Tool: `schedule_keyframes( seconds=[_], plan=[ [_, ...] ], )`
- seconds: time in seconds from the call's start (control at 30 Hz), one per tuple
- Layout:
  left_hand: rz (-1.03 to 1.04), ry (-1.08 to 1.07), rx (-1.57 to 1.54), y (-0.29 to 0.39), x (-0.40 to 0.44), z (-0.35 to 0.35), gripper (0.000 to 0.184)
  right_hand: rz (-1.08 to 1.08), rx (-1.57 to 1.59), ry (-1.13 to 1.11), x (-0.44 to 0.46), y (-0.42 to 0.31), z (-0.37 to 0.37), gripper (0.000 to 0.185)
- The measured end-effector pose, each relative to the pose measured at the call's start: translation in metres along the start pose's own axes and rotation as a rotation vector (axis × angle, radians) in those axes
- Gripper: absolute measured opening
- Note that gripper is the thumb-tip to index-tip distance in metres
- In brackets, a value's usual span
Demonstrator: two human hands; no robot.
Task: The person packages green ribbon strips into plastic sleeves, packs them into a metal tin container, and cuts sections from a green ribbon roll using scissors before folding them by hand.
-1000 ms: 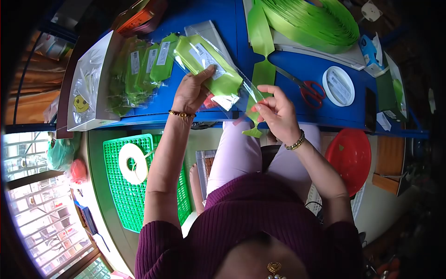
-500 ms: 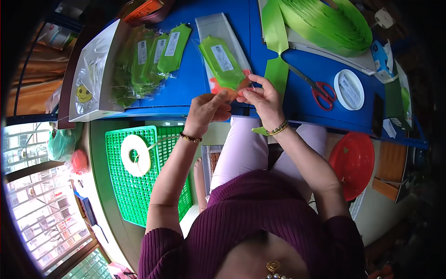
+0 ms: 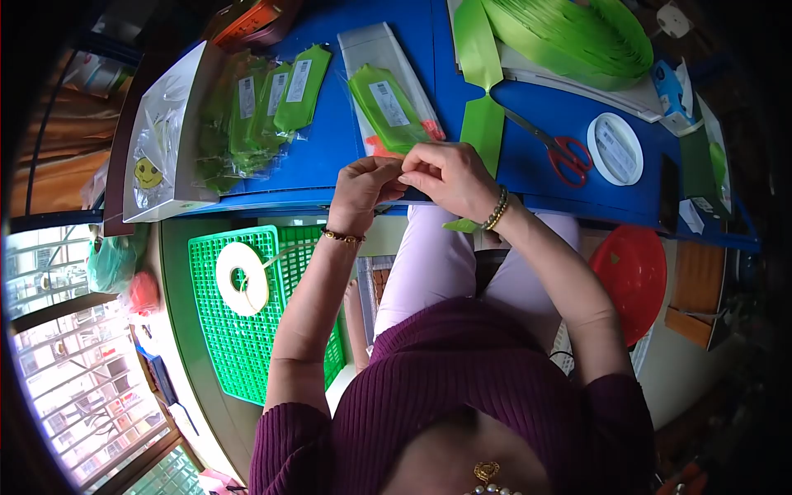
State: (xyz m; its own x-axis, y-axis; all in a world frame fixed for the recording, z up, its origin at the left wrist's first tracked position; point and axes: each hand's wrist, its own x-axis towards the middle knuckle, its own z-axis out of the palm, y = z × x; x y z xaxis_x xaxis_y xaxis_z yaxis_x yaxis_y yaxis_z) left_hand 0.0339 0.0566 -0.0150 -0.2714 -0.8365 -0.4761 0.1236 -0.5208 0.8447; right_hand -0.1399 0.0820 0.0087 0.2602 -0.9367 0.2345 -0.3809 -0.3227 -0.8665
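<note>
A clear plastic bag (image 3: 417,147) with a folded green ribbon piece (image 3: 371,95) and a white label (image 3: 388,103) inside lies at the blue table's front edge. My left hand (image 3: 361,191) is closed on the bag's near end, thumb against fingers. Close beside it, my right hand (image 3: 454,177) pinches the same end, its fingertips almost meeting the left thumb. What exactly is between the fingertips is mostly hidden. Under the bag sits a stack of clear sleeves (image 3: 371,45) with red-orange printing at the near end.
Several bagged green pieces (image 3: 301,91) lie left, beside a white box (image 3: 169,124). At right are a long green ribbon (image 3: 483,124), a large ribbon roll (image 3: 577,41), red-handled scissors (image 3: 569,157) and a round white lid (image 3: 615,148). Below stand a green basket (image 3: 231,330) and a red basin (image 3: 631,280).
My right hand has moved left and turned over, its raised fingers now curled down at the bag's end. The left hand stays about where it was. The view has shifted slightly.
</note>
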Motion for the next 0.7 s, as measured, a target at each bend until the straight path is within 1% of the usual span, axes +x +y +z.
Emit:
schedule_keyframes(
  seconds=[0.03, 0.1, 0.17, 0.23, 0.27, 0.3, 0.37, 0.4, 0.47, 0.5, 0.57, 0.7],
  plan=[
    [0.002, 0.003, 0.004, 0.0, -0.001, 0.0, 0.014, -0.003, 0.004, 0.001, 0.003, 0.002, 0.0, 0.012],
    [0.095, 0.061, 0.162, 0.0, -0.003, 0.0, 0.014, 0.099, 0.15, 0.036, 0.01, 0.006, -0.001, 0.011],
    [0.092, 0.056, 0.16, -0.003, -0.002, -0.003, 0.014, 0.106, 0.124, 0.023, 0.01, 0.01, 0.001, 0.013],
    [0.093, 0.042, 0.157, -0.002, 0.0, -0.003, 0.014, 0.077, -0.228, -0.171, 0.007, 0.011, 0.002, 0.016],
    [0.061, 0.048, 0.106, -0.002, 0.0, -0.002, 0.014, 0.021, -0.286, -0.156, 0.004, 0.014, 0.006, 0.019],
    [0.028, 0.056, 0.054, -0.002, 0.0, -0.002, 0.015, 0.021, -0.287, -0.157, 0.002, 0.013, 0.007, 0.019],
    [0.017, 0.051, 0.036, -0.001, 0.0, -0.004, 0.016, -0.025, -0.27, -0.085, 0.0, 0.012, 0.009, 0.018],
    [0.006, 0.044, 0.021, -0.001, 0.0, -0.004, 0.017, -0.025, -0.267, -0.085, 0.0, 0.012, 0.009, 0.018],
    [0.004, 0.043, 0.015, -0.001, 0.0, -0.004, 0.017, -0.098, -0.232, -0.023, 0.001, 0.012, 0.01, 0.016],
    [0.004, 0.04, 0.005, -0.001, 0.0, -0.003, 0.017, -0.098, -0.232, -0.019, 0.001, 0.012, 0.011, 0.016],
    [0.004, 0.041, 0.001, -0.001, 0.001, -0.003, 0.017, -0.266, -0.315, -0.016, 0.0, 0.014, 0.013, 0.015],
    [-0.008, 0.03, 0.045, -0.001, 0.004, -0.007, 0.015, -0.322, -0.315, 0.038, -0.002, 0.018, 0.02, 0.015]
  ],
)
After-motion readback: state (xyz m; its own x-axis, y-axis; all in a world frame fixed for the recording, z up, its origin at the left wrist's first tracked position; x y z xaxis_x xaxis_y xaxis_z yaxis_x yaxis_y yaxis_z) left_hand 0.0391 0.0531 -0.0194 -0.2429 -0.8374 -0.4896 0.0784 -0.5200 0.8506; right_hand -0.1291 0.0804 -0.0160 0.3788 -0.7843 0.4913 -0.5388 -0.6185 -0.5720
